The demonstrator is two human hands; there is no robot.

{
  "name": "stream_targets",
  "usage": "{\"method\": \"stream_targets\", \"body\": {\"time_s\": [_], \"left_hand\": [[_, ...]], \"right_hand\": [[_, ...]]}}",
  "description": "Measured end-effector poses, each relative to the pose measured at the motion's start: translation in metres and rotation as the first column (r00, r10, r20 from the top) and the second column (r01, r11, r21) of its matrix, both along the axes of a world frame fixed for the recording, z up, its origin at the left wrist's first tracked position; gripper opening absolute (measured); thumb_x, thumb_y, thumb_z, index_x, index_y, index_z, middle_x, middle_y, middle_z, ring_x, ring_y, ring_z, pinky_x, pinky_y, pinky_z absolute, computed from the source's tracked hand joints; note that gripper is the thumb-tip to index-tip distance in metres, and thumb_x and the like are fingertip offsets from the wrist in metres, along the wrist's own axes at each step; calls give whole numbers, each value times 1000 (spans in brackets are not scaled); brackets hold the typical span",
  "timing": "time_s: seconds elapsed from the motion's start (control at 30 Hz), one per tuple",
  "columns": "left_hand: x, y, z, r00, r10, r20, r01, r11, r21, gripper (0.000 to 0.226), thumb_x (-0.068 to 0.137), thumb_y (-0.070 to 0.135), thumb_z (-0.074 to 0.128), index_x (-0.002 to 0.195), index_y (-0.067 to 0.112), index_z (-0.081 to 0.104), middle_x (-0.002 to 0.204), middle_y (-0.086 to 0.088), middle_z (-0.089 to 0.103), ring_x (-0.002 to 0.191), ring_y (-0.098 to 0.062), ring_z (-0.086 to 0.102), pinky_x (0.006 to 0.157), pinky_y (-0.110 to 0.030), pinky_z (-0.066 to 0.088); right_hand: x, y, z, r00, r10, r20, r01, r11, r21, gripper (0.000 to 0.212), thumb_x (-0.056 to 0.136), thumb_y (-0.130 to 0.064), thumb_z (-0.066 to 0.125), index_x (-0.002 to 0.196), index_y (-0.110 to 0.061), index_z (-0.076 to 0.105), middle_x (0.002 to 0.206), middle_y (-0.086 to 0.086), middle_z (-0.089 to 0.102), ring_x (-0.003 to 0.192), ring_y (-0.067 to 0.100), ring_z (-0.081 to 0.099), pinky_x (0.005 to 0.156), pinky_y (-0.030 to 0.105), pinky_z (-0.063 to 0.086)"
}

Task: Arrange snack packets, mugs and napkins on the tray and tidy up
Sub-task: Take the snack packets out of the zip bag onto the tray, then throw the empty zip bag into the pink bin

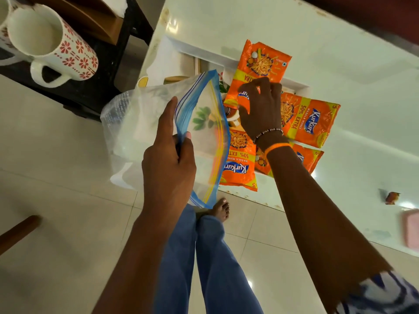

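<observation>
We see the fingers of the left hand (169,155) closed on the blue edge of a clear zip bag (158,132), thumb on one side and the other fingers behind, so the bag hangs open in front of the white table (340,64). The right hand (260,109) lies with bent fingers on an orange snack packet (260,62), pinching its lower part. This packet rests across the far rim of the white tray (181,47). Three more orange packets lie near the right wrist: one beside the hand (310,121), one under the forearm (306,158), one partly behind the bag (240,164). A white mug with red flowers (52,44) stands on the dark stand (90,96) at the left, well apart from the tray.
</observation>
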State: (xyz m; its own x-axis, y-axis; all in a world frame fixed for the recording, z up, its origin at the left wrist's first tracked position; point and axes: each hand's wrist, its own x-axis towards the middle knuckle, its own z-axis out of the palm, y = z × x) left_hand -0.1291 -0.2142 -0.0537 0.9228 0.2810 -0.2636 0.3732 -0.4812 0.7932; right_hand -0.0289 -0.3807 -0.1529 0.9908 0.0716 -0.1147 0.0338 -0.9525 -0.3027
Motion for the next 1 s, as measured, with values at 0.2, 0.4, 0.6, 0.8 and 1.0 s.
{"method": "stream_targets", "body": {"time_s": [0.2, 0.4, 0.6, 0.8, 1.0], "left_hand": [[-8, -2, 15, 997, 44, -61, -52, 991, -121, 61, 91, 10, 45, 143, 30, 20, 63, -7, 62, 56, -18, 62, 72, -42, 57], [-34, -34, 34, 989, 101, -108, -133, 924, -358, 72, 89, 5, 47, 144, 29, 6, 51, 13, 65, 49, -6, 64, 70, -31, 59], [-50, -63, 34, 994, 23, -110, -66, 913, -403, 83, 88, 21, 56, 145, 28, -3, 71, 11, 68, 72, -15, 69, 80, -36, 55], [-31, -43, 17, 987, 161, 17, -151, 955, -256, 70, 79, 48, 56, 139, 25, 28, 96, 21, 56, 78, 17, 54, 72, -6, 43], [-28, -65, -2, 814, -357, -458, 71, 844, -532, 42, 64, 57, 57, 99, 34, 63, 97, 23, 67, 91, -2, 62, 79, -24, 45]], "right_hand": [[-101, 10, 52, 747, 370, -552, 198, 669, 716, 63, 74, 11, 64, 123, -22, 45, 128, 11, 54, 104, 15, 56, 93, 34, 51], [-192, 35, 82, 714, 261, -650, 494, 471, 731, 66, 55, -38, 75, 111, -11, 54, 94, -25, 56, 81, -21, 58, 85, 15, 50], [-204, 15, 80, 779, 24, -627, 627, 13, 779, 23, 83, -4, 56, 92, -24, 61, 88, -18, 70, 94, 7, 60, 96, 28, 47], [-192, -69, 88, 819, 186, -542, 570, -367, 735, 38, 89, -4, 34, 100, -12, 70, 99, 0, 74, 93, 21, 70, 80, 35, 59], [-186, -125, 88, 811, 40, -583, 531, -468, 706, 36, 88, -26, 36, 92, -19, 72, 86, -3, 76, 80, 12, 71, 73, 27, 59]]}}
